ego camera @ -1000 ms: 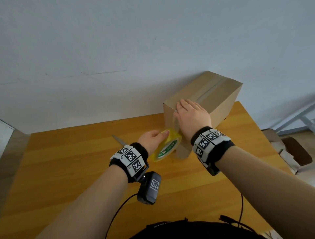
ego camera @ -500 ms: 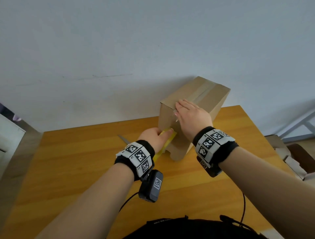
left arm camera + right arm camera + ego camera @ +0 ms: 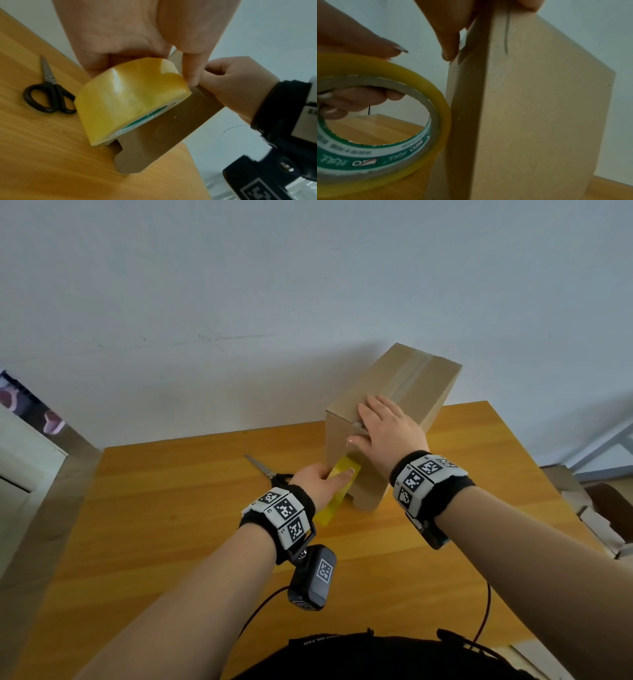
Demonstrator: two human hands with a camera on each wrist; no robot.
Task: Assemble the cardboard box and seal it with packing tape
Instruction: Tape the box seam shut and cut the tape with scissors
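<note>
A brown cardboard box stands on the wooden table, with a clear tape strip along its top seam. My right hand lies flat on the box's near top edge, and its thumb presses on the near face. My left hand grips a yellow packing tape roll, fingers through its core. The roll sits against the lower part of the box's near face, close to the table.
Black-handled scissors lie on the table just left of my left hand, also in the left wrist view. A wall runs behind the table. Cardboard pieces and a chair stand off the table's right edge.
My left hand has drawn the tape roll down the box's near face toward the table, and the roll has turned edge-on. My right hand stays on the box's top edge.
</note>
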